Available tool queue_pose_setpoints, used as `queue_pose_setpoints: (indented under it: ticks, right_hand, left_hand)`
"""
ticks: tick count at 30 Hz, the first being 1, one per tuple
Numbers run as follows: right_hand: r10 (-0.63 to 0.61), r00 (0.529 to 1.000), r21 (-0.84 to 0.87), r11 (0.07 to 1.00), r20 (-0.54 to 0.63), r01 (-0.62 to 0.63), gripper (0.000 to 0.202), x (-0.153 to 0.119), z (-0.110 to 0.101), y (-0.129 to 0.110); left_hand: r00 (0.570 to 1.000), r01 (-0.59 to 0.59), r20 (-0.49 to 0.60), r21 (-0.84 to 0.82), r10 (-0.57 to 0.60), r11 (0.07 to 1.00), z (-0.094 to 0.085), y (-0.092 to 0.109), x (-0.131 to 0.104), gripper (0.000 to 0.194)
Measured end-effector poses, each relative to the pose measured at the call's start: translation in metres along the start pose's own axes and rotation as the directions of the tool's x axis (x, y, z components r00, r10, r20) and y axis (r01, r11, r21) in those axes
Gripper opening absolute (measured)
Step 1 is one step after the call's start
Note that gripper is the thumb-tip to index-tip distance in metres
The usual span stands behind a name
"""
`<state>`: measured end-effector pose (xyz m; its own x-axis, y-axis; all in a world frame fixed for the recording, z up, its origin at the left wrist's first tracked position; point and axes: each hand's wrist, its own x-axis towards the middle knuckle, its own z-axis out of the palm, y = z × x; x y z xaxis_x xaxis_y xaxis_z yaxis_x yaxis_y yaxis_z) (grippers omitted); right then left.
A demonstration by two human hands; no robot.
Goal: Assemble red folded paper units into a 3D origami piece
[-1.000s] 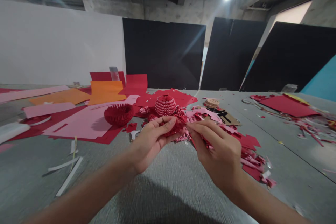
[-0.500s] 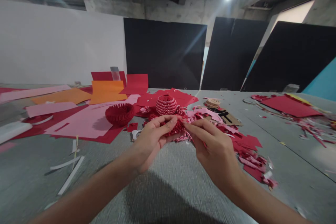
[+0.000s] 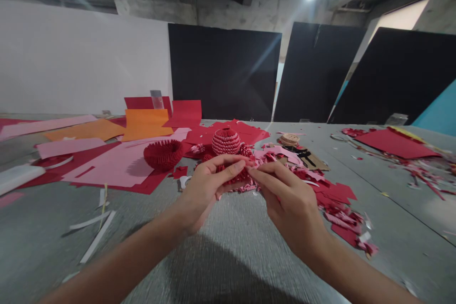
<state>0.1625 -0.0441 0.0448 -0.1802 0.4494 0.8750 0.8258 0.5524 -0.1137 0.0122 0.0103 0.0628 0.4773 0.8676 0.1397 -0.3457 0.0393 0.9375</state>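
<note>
Between my two hands is a red folded-paper piece [image 3: 238,176] with a ridged surface, partly hidden by fingers. My left hand [image 3: 204,185] is closed around its left side, thumb and fingers near the top edge. At the upper right edge, my right hand [image 3: 290,194] pinches a small red bit of paper against it; fingers cover most of that bit. Just behind my hands stands a red and pink folded-paper ball [image 3: 225,141] with an opening on top. A dark red folded-paper bowl [image 3: 163,155] with a spiky rim sits to the left.
Pink sheets [image 3: 117,168], an orange sheet [image 3: 147,121] and red sheets lie at the left and back. Red and pink scraps [image 3: 333,192] spread to the right, near a twine coil [image 3: 289,139]. White strips [image 3: 99,236] lie front left. Black panels [image 3: 224,73] stand behind.
My left thumb has shifted slightly right along the top of the red piece, toward my right fingertips. Both hands otherwise stay in nearly the same place.
</note>
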Motion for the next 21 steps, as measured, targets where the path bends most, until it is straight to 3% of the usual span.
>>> queue_pose_setpoints:
  ticks: [3, 11, 21]
  right_hand:
    - [-0.003, 1.000, 0.000, 1.000, -0.027, 0.003, 0.034, -0.0013, 0.0001, 0.0000]
    - [0.038, 0.994, 0.084, 0.996, -0.105, -0.029, 0.021, 0.0008, -0.0039, -0.0045]
    - [-0.003, 0.987, 0.069, 0.998, -0.158, 0.014, 0.018, 0.0026, -0.0047, -0.0070]
  left_hand:
    - [1.000, 0.017, -0.019, -0.008, -0.017, 1.000, -0.0012, 0.0001, 0.0008, 0.012]
    - [0.998, 0.067, 0.017, -0.273, -0.065, 0.960, -0.0025, -0.0007, -0.0007, 0.006]
    - [0.997, 0.073, 0.016, -0.309, -0.071, 0.948, -0.0009, 0.0012, -0.0013, 0.006]
